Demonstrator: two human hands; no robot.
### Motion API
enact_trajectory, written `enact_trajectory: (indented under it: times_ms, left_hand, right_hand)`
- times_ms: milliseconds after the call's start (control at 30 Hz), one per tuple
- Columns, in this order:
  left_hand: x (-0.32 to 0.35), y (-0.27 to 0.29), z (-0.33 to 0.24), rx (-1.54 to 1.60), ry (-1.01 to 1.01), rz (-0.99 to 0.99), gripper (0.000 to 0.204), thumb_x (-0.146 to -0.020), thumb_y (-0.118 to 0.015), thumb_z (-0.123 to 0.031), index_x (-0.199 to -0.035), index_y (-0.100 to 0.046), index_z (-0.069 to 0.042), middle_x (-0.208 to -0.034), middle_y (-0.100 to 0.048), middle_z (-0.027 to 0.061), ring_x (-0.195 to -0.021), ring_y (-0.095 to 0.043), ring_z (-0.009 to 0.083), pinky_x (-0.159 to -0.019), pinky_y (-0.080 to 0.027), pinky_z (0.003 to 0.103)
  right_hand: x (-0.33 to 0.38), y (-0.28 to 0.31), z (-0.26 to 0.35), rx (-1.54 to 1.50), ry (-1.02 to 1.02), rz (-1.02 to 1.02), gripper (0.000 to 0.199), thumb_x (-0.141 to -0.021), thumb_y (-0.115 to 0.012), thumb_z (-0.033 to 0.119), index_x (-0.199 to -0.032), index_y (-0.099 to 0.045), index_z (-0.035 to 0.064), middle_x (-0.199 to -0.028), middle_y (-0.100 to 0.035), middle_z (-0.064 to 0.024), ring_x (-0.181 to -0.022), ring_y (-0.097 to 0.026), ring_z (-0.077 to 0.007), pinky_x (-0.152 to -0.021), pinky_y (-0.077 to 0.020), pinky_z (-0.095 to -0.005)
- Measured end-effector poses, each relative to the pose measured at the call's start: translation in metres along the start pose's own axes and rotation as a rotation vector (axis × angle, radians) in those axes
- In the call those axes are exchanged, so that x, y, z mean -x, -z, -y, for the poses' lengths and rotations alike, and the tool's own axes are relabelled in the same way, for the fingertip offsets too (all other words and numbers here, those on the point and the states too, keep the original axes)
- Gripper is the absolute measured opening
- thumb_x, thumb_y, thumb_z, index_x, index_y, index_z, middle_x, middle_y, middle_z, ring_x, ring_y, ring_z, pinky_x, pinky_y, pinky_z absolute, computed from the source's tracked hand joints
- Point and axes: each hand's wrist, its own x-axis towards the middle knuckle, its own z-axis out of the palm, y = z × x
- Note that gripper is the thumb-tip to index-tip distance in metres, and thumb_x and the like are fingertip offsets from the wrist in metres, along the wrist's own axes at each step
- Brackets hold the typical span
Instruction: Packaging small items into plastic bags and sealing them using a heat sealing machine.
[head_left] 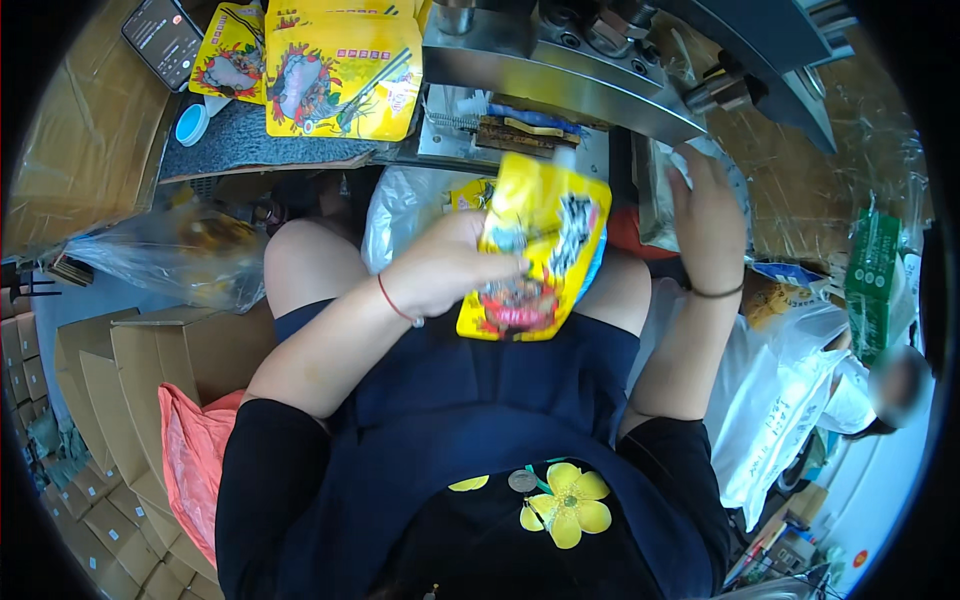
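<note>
My left hand (445, 262) is closed on a yellow printed pouch (545, 250), held tilted above my lap with its top edge leaning away from me. Something small and whitish, blurred, shows at the pouch's upper edge. Raised at the right, my right hand (710, 215) has its fingers stretched out and nothing visible in them. It is beside a clear plastic bag (655, 190) at the right end of the metal machine (565, 85). More yellow pouches (340, 80) lie stacked on the bench at the far left of the machine.
A phone (165, 45) and a blue-and-white round cap (192, 124) are by the stack. Cardboard boxes (150, 370) stand at my left, with a pink bag (195, 450). White plastic bags (770, 400) hang at my right. Another person's blurred head (898, 385) appears farther right.
</note>
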Motion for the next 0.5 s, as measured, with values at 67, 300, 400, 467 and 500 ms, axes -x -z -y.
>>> enact_trajectory:
  times_ms: [67, 300, 400, 467, 500]
  left_hand:
    - [-0.01, 0.007, -0.017, 0.127, -0.052, -0.04, 0.036, -0.09, -0.061, 0.002, -0.126, -0.06, 0.005, -0.117, -0.069, 0.0125, -0.1, -0.069, 0.0182, -0.093, -0.054, 0.032]
    - [-0.018, 0.037, -0.024, -0.407, -0.362, -0.32, 0.052, -0.092, -0.071, -0.014, -0.133, -0.046, 0.004, -0.118, -0.064, 0.0122, -0.1, -0.065, 0.0207, -0.089, -0.054, 0.034]
    - [-0.002, 0.083, -0.077, -1.672, -1.193, -0.955, 0.058, -0.089, -0.073, -0.024, -0.136, -0.047, -0.002, -0.116, -0.062, 0.0186, -0.101, -0.061, 0.0349, -0.091, -0.049, 0.04]
    - [0.023, 0.105, -0.078, -2.327, -0.741, -0.781, 0.05, -0.09, -0.067, -0.017, -0.135, -0.051, -0.002, -0.12, -0.061, 0.0194, -0.106, -0.059, 0.0362, -0.093, -0.047, 0.043]
    - [0.03, 0.108, -0.074, -2.331, -0.74, -0.787, 0.05, -0.09, -0.067, -0.017, -0.135, -0.051, -0.002, -0.12, -0.061, 0.0194, -0.106, -0.059, 0.0362, -0.093, -0.047, 0.043]
  right_hand:
    - [0.005, -0.007, -0.024, 0.069, -0.139, 0.111, 0.029, -0.092, -0.06, 0.014, -0.12, -0.06, 0.008, -0.105, -0.063, -0.0206, -0.098, -0.06, -0.0449, -0.079, -0.0502, -0.0494]
    - [0.011, -0.039, -0.061, -0.071, -0.029, 0.135, 0.02, -0.086, -0.065, 0.009, -0.105, -0.064, 0.0046, -0.101, -0.064, -0.0197, -0.097, -0.061, -0.0402, -0.081, -0.0495, -0.0456]
    - [0.02, -0.025, -0.053, -0.125, -0.072, 0.04, 0.018, -0.086, -0.067, 0.01, -0.103, -0.065, 0.0024, -0.1, -0.065, -0.0194, -0.093, -0.062, -0.0387, -0.08, -0.0498, -0.0432]
    - [0.019, -0.012, -0.039, -0.171, -0.139, 0.016, 0.018, -0.087, -0.067, 0.01, -0.102, -0.065, 0.0012, -0.1, -0.066, -0.0191, -0.091, -0.063, -0.038, -0.08, -0.0498, -0.042]
    - [0.02, -0.008, -0.035, -0.167, -0.094, -0.055, 0.017, -0.09, -0.066, 0.012, -0.102, -0.064, 0.0005, -0.099, -0.065, -0.0183, -0.088, -0.063, -0.0354, -0.079, -0.0497, -0.0403]
